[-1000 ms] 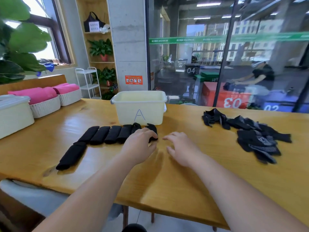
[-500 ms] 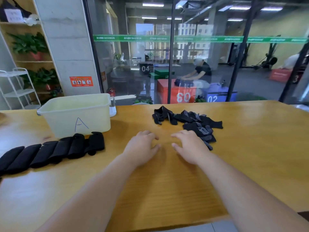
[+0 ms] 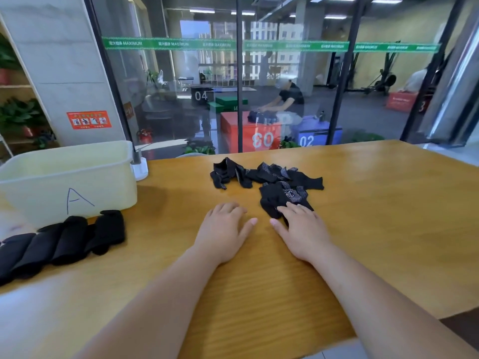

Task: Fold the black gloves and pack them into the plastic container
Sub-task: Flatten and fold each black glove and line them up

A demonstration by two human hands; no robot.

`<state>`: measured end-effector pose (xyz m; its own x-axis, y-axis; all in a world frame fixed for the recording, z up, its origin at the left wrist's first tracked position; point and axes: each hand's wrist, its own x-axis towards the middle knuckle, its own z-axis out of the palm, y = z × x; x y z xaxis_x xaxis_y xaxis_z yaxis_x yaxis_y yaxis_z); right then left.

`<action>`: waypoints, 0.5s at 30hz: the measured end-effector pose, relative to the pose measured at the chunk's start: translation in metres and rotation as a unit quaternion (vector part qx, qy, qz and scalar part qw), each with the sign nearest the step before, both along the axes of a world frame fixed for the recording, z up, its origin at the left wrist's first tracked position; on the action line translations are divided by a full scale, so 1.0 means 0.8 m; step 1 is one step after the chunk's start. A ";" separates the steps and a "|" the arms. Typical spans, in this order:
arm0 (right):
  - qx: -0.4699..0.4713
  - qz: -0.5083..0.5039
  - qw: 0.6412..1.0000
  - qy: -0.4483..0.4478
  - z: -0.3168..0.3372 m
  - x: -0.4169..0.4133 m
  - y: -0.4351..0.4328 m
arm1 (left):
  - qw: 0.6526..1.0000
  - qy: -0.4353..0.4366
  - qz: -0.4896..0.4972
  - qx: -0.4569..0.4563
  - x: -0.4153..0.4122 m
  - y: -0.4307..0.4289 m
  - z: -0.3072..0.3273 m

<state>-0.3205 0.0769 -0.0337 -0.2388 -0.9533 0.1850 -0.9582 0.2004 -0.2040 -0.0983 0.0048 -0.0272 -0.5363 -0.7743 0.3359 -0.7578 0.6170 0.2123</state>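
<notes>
Two hands lie palm down, side by side and just apart, on a wooden tabletop [image 3: 375, 229]; the left hand [image 3: 224, 230] rests flat on bare wood, fingers loosely extended, gripping nothing; the right hand [image 3: 304, 231] is spread flat as well, its fingertips touching the near edge of a loose pile of black gloves [image 3: 274, 178] without closing on any of them; the pile, some pieces showing a pale dotted pattern, sprawls just beyond both hands near the middle of the tabletop; to the left, well apart from the pile, a row of folded gloves [image 3: 64, 239] lies side by side, each touching the next, and runs off the left edge of the view; just behind that row stands a pale, open-topped plastic container [image 3: 39, 187], upright and marked with a handwritten letter A [image 3: 77, 200]; what it holds cannot be seen from this angle; beyond the tabletop, a glass wall [image 3: 168, 99] with a green strip looks onto a hall where a seated person in black [image 3: 289, 98] bends toward a red box [image 3: 248, 130] beside a blue box [image 3: 318, 134].
</notes>
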 end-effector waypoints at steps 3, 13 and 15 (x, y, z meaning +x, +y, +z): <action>-0.055 0.023 0.998 0.020 -0.001 0.008 -0.008 | 1.000 0.014 -0.006 -0.026 0.000 0.000 -0.004; -0.167 0.177 0.958 -0.154 0.023 0.038 -0.032 | 0.995 0.088 0.036 0.012 0.040 -0.021 0.004; -0.152 0.151 0.965 -0.152 0.022 0.037 -0.048 | 0.994 0.090 0.053 0.034 0.051 -0.028 0.003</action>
